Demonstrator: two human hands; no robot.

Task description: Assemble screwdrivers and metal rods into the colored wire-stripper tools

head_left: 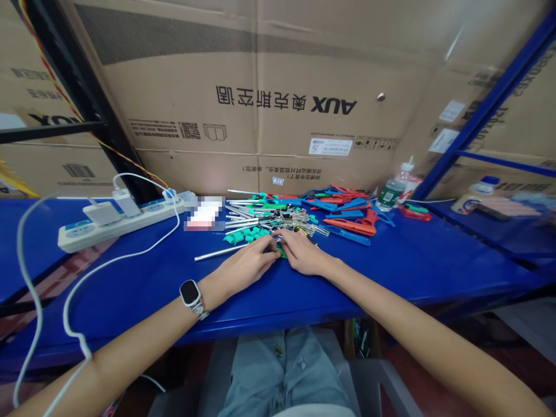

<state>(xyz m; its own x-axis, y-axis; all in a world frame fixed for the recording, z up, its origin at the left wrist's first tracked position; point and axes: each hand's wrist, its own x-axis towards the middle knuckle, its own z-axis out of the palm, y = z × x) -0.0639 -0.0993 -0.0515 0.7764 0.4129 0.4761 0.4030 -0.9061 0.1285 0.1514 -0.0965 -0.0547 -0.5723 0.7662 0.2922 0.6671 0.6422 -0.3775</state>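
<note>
My left hand (pixel 257 258) and my right hand (pixel 300 251) meet at the middle of the blue table, fingers bent and close together. Between them shows a bit of a green plastic piece (pixel 283 253), mostly covered by the fingers. A thin metal tube (pixel 219 252) points out leftward from behind my left hand; whether it joins the green piece is hidden. Just beyond the hands lie loose teal plastic parts (pixel 245 236), a heap of metal tubes (pixel 243 217) and small clear and metal parts (pixel 299 218). To their right are red and blue handle-shaped plastic shells (pixel 350 225).
A white power strip (pixel 130 219) with plugs and a looping white cable (pixel 124 258) occupies the left side. At the back right stands a green-labelled bottle (pixel 390 194). Large cardboard (pixel 278 46) walls off the back; a blue metal post (pixel 482 110) rises right.
</note>
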